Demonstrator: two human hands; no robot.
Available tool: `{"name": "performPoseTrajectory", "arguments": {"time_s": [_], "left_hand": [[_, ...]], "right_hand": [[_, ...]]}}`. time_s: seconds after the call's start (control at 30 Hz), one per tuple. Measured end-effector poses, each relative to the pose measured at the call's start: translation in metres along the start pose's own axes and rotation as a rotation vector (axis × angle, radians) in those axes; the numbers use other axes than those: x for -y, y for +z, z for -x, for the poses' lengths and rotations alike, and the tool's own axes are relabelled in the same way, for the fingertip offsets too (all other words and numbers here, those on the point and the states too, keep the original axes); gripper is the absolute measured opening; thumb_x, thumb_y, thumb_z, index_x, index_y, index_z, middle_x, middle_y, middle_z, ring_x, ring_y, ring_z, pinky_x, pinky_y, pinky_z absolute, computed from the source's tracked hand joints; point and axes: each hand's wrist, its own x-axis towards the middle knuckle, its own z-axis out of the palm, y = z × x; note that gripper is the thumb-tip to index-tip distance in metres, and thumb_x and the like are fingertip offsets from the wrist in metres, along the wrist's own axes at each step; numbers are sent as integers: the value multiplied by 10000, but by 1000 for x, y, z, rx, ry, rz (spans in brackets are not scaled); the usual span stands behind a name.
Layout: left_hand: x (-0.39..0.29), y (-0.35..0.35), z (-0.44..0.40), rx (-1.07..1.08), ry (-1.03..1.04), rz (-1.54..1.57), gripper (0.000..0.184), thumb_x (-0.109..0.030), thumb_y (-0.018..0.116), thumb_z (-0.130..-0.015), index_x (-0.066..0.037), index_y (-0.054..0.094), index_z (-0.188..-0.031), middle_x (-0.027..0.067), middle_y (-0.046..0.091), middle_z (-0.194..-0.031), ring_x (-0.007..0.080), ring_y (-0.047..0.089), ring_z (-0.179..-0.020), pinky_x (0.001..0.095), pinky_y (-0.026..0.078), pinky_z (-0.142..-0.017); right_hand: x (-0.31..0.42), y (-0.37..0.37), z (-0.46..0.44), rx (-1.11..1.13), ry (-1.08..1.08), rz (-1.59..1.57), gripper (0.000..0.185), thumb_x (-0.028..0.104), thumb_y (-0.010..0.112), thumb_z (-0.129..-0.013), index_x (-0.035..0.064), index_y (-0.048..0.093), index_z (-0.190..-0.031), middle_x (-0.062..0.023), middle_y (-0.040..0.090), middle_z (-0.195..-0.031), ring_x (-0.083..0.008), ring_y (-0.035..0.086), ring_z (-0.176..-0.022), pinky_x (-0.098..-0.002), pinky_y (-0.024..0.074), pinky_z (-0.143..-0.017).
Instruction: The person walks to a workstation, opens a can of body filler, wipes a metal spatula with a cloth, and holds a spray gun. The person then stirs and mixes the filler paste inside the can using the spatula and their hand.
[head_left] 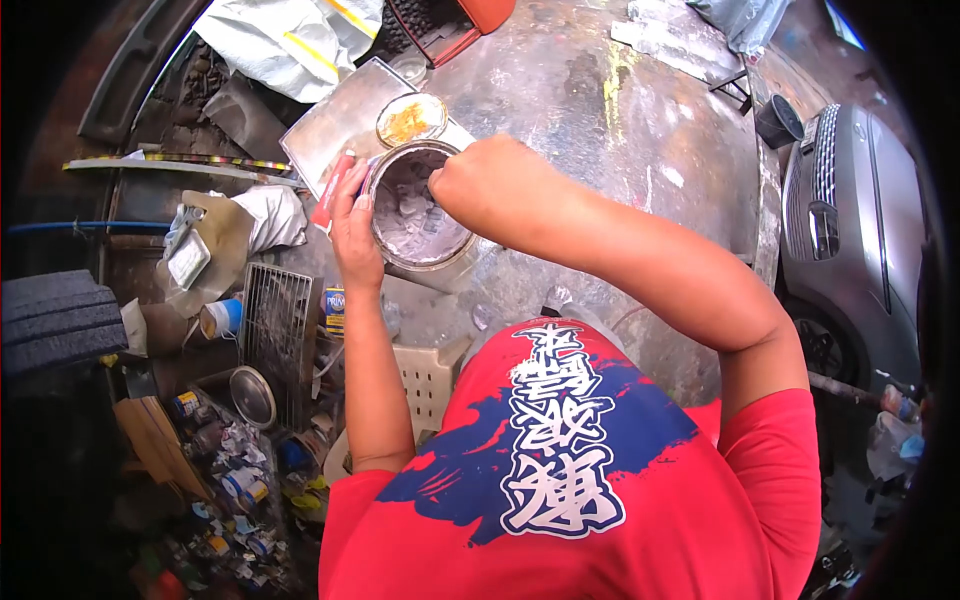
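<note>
A round metal can [425, 262] holds a thick greyish-purple paste [412, 208], lumpy on top. My left hand [355, 235] grips the can's left side, fingers along the rim. A flat red piece [325, 208] shows beside those fingers; whether the hand also holds it is unclear. My right hand [490, 188] is closed in a fist over the can's right rim, and whatever it holds is hidden. Just beyond the can lies a round lid [411, 118] smeared with orange-yellow, on a flat pale board [345, 112].
A beige plastic stool [425, 375] stands near my body on the left. Further left are a wire grille [275, 325], a blue-and-yellow can [335, 310] and a heap of litter [240, 490]. A grey car [860, 220] and a dark bucket [778, 122] are at right.
</note>
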Motion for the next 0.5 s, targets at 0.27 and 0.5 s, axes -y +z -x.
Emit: {"name": "performPoseTrajectory", "arguments": {"time_s": [0.27,0.5], "left_hand": [[-16,12,5,16,27,-189,502,-262,477,-955,25,610,-1346,208,498,-1502,310,392,-1448,422,213,-1228],[-10,14,16,12,36,-232,432,-234,530,-955,-27,643,-1317,151,574,-1440,327,434,-1421,459,183,-1222]], "right_hand": [[-4,30,-13,207,13,-11,104,94,655,-795,32,734,-820,-162,737,-786,-323,753,-784,-436,605,-680],[-15,35,-7,406,132,-248,196,110,610,-857,53,743,-989,-200,739,-943,-366,723,-932,-461,576,-812]]}}
